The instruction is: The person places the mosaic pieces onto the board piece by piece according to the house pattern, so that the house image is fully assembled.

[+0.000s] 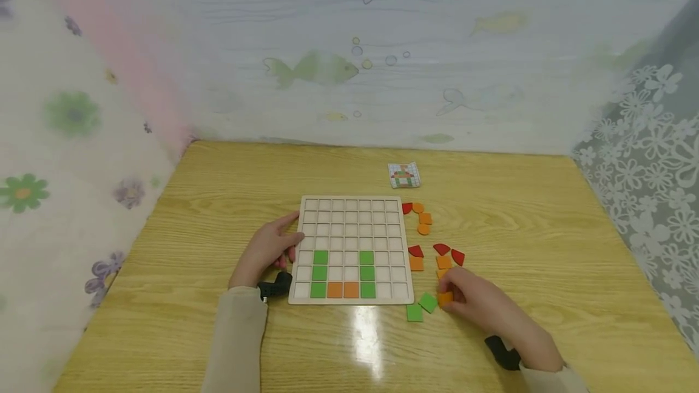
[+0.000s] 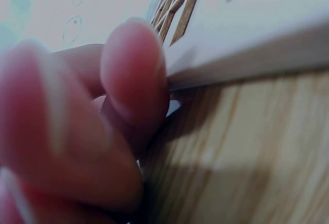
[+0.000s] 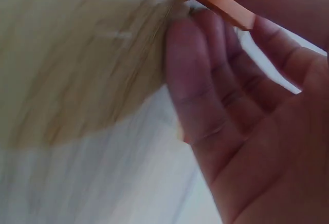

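A white grid board (image 1: 351,308) lies on the table with green square tiles (image 1: 366,258) in two columns. Between their lower ends sit two orange square tiles (image 1: 335,290). At the board's left edge rests the left hand (image 1: 267,248), its thumb over the rim; the left wrist view shows a fingertip (image 2: 134,72) against the board's side (image 2: 247,54). Right of the board, the right hand (image 1: 477,299) pinches an orange square tile (image 1: 445,299) between thumb and fingers. That tile's edge (image 3: 226,11) shows at the top of the right wrist view, partly hidden by the fingers.
Loose red quarter-round tiles (image 1: 442,249), orange tiles (image 1: 425,218) and green tiles (image 1: 415,313) lie right of the board. Behind it is a small pattern card (image 1: 404,175). Patterned cloth (image 1: 382,108) borders the wooden table (image 1: 246,168).
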The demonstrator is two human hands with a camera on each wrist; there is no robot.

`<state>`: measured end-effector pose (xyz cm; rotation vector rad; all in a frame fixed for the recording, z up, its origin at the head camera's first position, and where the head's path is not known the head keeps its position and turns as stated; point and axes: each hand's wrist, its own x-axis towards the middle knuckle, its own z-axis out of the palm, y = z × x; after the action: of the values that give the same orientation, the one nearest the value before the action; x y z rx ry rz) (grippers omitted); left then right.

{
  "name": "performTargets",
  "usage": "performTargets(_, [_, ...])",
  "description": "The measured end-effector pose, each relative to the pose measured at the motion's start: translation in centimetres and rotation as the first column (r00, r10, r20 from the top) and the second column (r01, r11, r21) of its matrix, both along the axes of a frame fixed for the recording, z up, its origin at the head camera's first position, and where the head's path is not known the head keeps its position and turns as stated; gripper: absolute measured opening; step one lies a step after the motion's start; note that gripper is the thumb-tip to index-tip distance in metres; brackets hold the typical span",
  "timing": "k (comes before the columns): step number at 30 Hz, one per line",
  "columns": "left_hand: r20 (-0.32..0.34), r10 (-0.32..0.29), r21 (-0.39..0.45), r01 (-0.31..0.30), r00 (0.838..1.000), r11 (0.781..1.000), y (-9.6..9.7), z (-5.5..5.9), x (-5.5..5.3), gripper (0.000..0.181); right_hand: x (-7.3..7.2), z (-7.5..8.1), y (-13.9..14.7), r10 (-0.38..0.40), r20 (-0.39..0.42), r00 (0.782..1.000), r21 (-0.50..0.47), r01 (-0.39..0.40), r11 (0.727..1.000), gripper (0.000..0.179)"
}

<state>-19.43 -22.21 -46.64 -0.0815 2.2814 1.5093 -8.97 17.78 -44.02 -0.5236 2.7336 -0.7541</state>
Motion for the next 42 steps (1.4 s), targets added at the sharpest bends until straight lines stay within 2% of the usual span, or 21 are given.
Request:
performTargets(4, [0.013,0.014,0.023,-0.014,1.0,1.0,0.0,0.0,0.1,0.056,-1.2,-0.1,-0.5,-0.034,0.047,0.998,-0.076,0.038,0.996,0.014])
performTargets(8, [0.01,0.015,0.015,-0.015,1.0,1.0,0.0,0.0,0.1,0.056,-2.5,0.1,-1.9,-0.045,0.01,0.999,-0.111,0.046,0.993,0.014])
performTargets(13, [0.008,0.008,-0.006,-0.008,1.0,1.0,0.0,-0.1,-0.1,0.055,-4.3,0.8,-5.0,-0.048,-0.012,0.999,-0.17,0.045,0.984,0.01])
performTargets(20, [-0.006,0.013,-0.006,-0.013,1.0,1.0,0.0,-0.4,-0.2,0.054,-7.0,0.2,-10.2,-0.063,0.068,0.996,-0.257,0.079,0.963,0.01])
performTargets(26, [-0.013,0.007,0.003,-0.007,1.0,1.0,-0.1,-0.3,-0.1,0.054,-8.6,0.4,-14.4,-0.007,0.014,1.0,-0.239,0.01,0.971,0.007])
performTargets(30, [-0.026,0.002,-0.005,-0.002,1.0,1.0,-0.2,-0.2,-0.1,0.054,-9.8,0.5,-16.5,-0.005,0.026,1.0,-0.231,0.011,0.973,0.008])
performTargets(37, [-0.006,0.01,0.008,-0.01,1.0,1.0,-0.1,-0.1,-0.1,0.054,-11.3,0.3,-18.9,-0.022,0.038,0.999,-0.14,0.027,0.99,0.005])
performTargets(42, [-0.023,0.003,-0.003,-0.003,1.0,1.0,-0.1,0.0,0.0,0.055,-11.7,0.2,-19.9,-0.01,0.027,1.0,-0.121,0.013,0.993,0.005])
